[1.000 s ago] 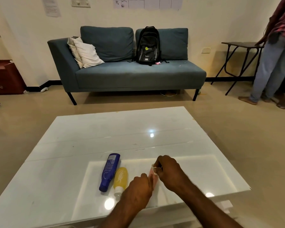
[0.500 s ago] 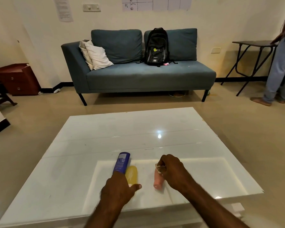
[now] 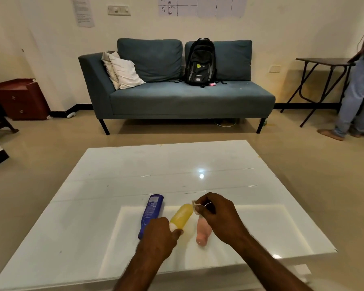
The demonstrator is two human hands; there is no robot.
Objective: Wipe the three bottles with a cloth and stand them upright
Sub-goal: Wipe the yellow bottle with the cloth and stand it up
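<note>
i note three bottles lying side by side on the table (image 3: 198, 164), near its front edge: one bottle (image 3: 150, 215) at left, a second bottle (image 3: 182, 215) in the middle, a third bottle (image 3: 203, 231) at right; behind the table stands a sofa (image 3: 177, 95), a backpack (image 3: 201, 61) on its seat.

Glossy white table (image 3: 114, 206); bottles lying on it: dark blue bottle (image 3: 150, 215) with pale label print, yellow bottle (image 3: 182, 215) with white cap, pink bottle (image 3: 203, 232); whitish cloth (image 3: 195, 206); teal sofa (image 3: 177, 97), cream pillows (image 3: 122, 70), black backpack (image 3: 201, 61)
</note>
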